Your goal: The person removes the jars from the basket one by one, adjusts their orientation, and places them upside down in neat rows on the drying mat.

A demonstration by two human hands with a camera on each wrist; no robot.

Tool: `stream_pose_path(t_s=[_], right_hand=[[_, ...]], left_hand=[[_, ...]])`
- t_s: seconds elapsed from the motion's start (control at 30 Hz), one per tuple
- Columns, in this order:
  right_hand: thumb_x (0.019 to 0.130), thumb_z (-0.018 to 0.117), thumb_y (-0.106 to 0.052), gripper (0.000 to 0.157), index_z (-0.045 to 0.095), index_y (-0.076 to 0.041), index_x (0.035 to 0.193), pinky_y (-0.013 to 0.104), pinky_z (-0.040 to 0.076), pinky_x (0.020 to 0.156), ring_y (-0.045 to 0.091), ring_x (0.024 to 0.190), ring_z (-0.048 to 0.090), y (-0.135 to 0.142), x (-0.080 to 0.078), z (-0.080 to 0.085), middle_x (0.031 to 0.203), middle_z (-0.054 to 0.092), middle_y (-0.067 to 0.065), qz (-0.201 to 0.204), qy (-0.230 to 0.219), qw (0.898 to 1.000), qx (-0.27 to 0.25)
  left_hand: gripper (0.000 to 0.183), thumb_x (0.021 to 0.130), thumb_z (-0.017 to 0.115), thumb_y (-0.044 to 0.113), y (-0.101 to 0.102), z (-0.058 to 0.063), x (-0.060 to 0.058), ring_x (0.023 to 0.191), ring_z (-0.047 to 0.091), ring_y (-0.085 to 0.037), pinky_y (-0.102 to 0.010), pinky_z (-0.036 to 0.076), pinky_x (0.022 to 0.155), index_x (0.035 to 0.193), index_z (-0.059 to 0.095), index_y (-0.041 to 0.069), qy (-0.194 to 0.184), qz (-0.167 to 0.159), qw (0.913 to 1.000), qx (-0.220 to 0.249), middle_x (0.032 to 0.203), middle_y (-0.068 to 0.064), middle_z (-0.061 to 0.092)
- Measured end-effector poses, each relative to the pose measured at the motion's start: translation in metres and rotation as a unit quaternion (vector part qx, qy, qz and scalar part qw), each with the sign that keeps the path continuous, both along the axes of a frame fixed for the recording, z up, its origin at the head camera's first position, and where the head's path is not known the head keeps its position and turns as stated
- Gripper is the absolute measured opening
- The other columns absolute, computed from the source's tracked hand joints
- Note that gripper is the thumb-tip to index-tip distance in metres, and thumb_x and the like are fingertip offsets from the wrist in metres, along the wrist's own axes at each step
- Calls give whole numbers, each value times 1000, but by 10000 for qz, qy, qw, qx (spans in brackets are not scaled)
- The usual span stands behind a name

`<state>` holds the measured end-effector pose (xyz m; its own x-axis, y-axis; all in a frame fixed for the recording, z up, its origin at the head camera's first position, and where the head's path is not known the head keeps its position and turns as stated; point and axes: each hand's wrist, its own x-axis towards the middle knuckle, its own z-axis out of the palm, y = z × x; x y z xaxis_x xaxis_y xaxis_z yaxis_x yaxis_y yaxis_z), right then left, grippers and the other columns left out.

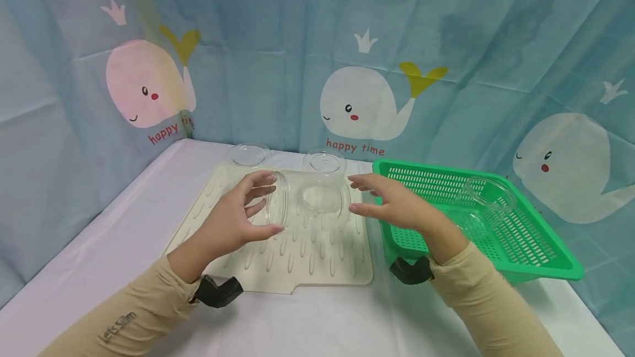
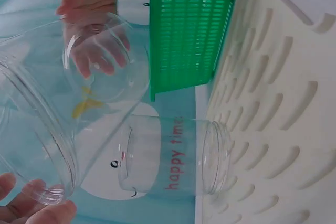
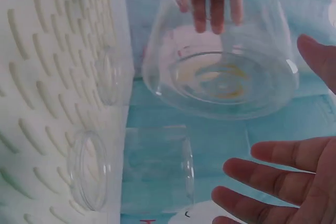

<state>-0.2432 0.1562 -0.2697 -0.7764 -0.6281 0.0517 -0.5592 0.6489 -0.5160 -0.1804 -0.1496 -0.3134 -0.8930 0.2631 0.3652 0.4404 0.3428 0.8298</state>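
A clear, wide-mouthed plastic jar (image 1: pixel 319 201) lies sideways in the air above a cream drying mat (image 1: pixel 302 269). My left hand (image 1: pixel 243 208) grips it by the ridged mouth; in the left wrist view the fingertips (image 2: pixel 55 211) curl over that rim. On the other side, near the jar's base, my right hand (image 1: pixel 392 198) has its fingers spread. The right wrist view shows a gap between this right hand (image 3: pixel 283 182) and the jar (image 3: pixel 226 85). Two similar jars stand mouth down at the mat's back edge, one left (image 1: pixel 249 156) and one nearer the middle (image 1: pixel 324 163).
A green slotted basket (image 1: pixel 550 260) stands on the right of the white table (image 1: pixel 342 324), with clear jars (image 1: pixel 488 194) inside it. Behind everything hangs a blue curtain (image 1: pixel 268 92) printed with whales.
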Motion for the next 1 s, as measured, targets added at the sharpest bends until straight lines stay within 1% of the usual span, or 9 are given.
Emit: stream_pose_path(t_s=[0.13,0.27,0.37,0.43,0.57,0.63,0.77,0.9,1.0], right_hand=[[81,67,-42,72,37,-13,139,42,41,97,23,119,49,-1,2,-6,129,50,3,144,-190,9989,-397],[79,72,-30,75,34,-8,140,38,40,99,23,116,51,-6,7,-13,129,50,8,173,-424,9928,-1104],[82,69,-26,73,31,-7,141,40,43,96,27,117,50,-12,12,-17,131,47,12,77,-646,9837,-1675],[83,67,-26,73,29,-7,142,41,44,94,30,118,48,-15,15,-19,134,44,14,-7,-885,9763,-1974],[83,66,-31,78,23,-9,145,43,45,93,34,122,44,-22,19,-25,139,37,15,-98,-1328,9624,-2366],[82,67,-34,82,22,-8,145,43,45,93,34,122,43,-25,19,-29,140,37,16,-8,-1481,9548,-2577],[78,69,-43,90,22,-5,144,47,42,94,35,124,42,-30,20,-37,139,39,17,287,-1639,9319,-3222],[75,70,-48,93,26,0,142,49,34,100,36,126,40,-38,24,-45,138,39,19,517,-1567,8983,-4073],[75,70,-48,94,26,5,138,45,31,103,37,127,37,-44,26,-49,137,39,19,687,-1447,8691,-4679]], left_hand=[[81,73,76,8,-2,1,-1,127,39,-26,-31,39,97,139,28,8,-386,-133,9970,659,138,-8,37],[75,78,67,1,-1,3,0,127,38,-31,-26,44,93,139,24,3,-793,-306,9863,1416,137,-15,35],[72,81,62,1,0,3,1,128,36,-33,-21,46,89,139,21,0,-939,-434,9782,1803,138,-20,33],[71,82,60,2,0,2,1,129,35,-34,-20,46,87,140,19,0,-993,-537,9735,1989,140,-21,31],[74,83,61,6,1,-1,0,129,33,-36,-19,44,90,141,15,-1,-1067,-735,9641,2316,141,-23,28],[76,82,62,8,2,-3,0,129,34,-35,-19,43,91,141,14,-1,-1106,-838,9593,2460,141,-24,27],[76,82,63,9,6,-4,1,128,38,-30,-21,43,92,140,15,-2,-1104,-994,9545,2586,141,-23,29],[74,81,62,6,9,-4,2,127,40,-28,-25,43,93,139,17,-2,-1042,-1053,9536,2622,140,-22,30],[72,81,60,4,11,-3,3,128,38,-31,-28,42,95,139,18,-2,-999,-1121,9522,2659,140,-21,31]])
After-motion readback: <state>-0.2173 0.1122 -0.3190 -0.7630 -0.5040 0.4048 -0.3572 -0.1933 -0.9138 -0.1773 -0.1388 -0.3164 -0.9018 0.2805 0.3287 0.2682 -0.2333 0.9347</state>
